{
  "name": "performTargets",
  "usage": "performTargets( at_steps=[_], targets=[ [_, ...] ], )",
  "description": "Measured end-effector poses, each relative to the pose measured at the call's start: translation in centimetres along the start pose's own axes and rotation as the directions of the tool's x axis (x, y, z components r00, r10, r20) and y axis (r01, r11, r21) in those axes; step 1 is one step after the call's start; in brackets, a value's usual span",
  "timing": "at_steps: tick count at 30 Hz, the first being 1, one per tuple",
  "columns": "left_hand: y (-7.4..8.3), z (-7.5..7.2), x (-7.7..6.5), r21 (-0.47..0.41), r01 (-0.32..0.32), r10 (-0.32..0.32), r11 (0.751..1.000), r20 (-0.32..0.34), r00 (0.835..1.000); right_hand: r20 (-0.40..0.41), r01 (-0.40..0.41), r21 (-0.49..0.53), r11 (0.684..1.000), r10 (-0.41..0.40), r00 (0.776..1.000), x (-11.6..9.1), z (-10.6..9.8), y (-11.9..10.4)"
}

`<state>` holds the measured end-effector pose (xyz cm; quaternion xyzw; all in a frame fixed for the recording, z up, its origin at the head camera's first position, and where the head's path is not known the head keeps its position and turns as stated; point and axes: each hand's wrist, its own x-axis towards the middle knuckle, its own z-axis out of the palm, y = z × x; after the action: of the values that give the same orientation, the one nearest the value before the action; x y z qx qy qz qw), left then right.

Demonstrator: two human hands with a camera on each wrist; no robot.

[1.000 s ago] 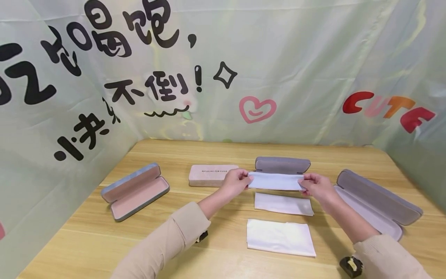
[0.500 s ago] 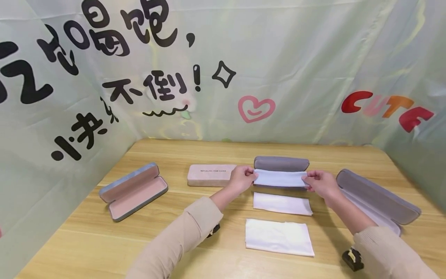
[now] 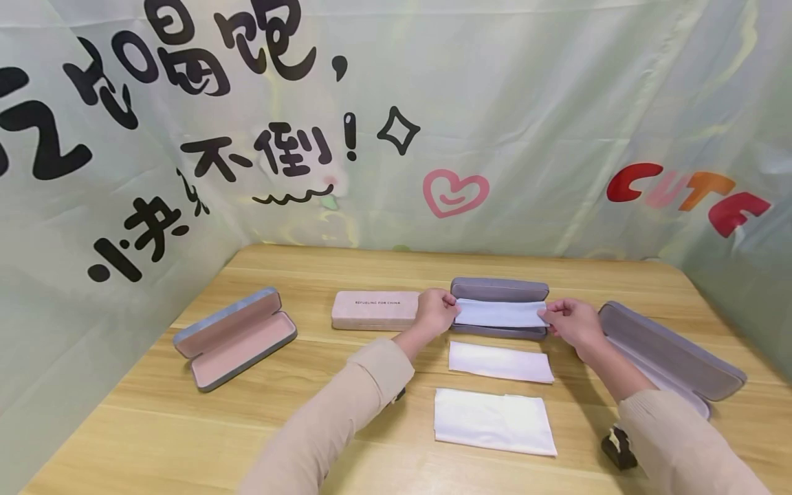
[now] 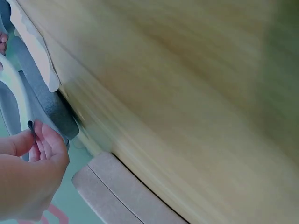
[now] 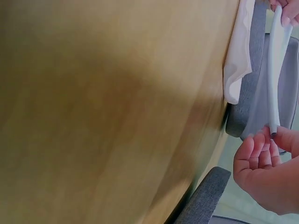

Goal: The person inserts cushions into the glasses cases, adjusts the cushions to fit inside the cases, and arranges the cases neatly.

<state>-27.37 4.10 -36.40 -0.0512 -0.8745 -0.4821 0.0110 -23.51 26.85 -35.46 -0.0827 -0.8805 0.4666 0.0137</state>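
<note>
A folded pale blue cloth (image 3: 500,313) is stretched between both hands, over the open grey glasses case (image 3: 500,289) at the back of the table. My left hand (image 3: 436,313) pinches its left end between thumb and fingers; my right hand (image 3: 575,322) pinches the right end. Both wrist views show the cloth held above the case, its ends between the fingertips. In front of that case lie a folded white cloth (image 3: 500,361) and, nearer, a larger folded white cloth (image 3: 495,421).
A shut pink glasses case (image 3: 374,309) with lettering lies beside my left hand. At the far left stands an open case (image 3: 244,352) with pink lining. Another open grey case (image 3: 674,354) is by my right forearm. A printed curtain (image 3: 526,124) encloses the wooden table (image 3: 155,426).
Both hands have lowered the pale blue cloth toward the grey case, and more of the case's front now shows beneath it. The left hand has shifted to the right.
</note>
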Motion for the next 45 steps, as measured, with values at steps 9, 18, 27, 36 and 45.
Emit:
performTargets(
  at_steps=[9,18,27,36,45],
  targets=[
    [0.2,0.8,0.2,0.086,0.050,-0.043,0.995,-0.087,0.995,0.005,-0.014,-0.054,0.998,0.015,1.000,0.7,0.4,0.3],
    [0.5,1.2,0.3,0.153,0.074,-0.058,0.985,-0.108,0.992,0.023,0.003,-0.103,0.995,-0.001,1.000,0.9,0.3,0.0],
    [0.9,1.4,0.1,0.298,0.058,-0.026,0.953,-0.110,0.994,-0.007,-0.003,-0.183,0.983,0.001,1.000,1.1,0.5,-0.1],
    [0.7,1.0,0.3,0.362,0.035,-0.007,0.931,-0.080,0.997,-0.028,0.044,-0.270,0.962,-0.053,0.998,1.1,0.7,-0.3],
    [0.4,0.3,-0.1,0.252,-0.011,0.006,0.968,0.021,1.000,-0.122,0.088,-0.315,0.945,-0.132,0.984,1.1,0.5,0.0]
  ],
)
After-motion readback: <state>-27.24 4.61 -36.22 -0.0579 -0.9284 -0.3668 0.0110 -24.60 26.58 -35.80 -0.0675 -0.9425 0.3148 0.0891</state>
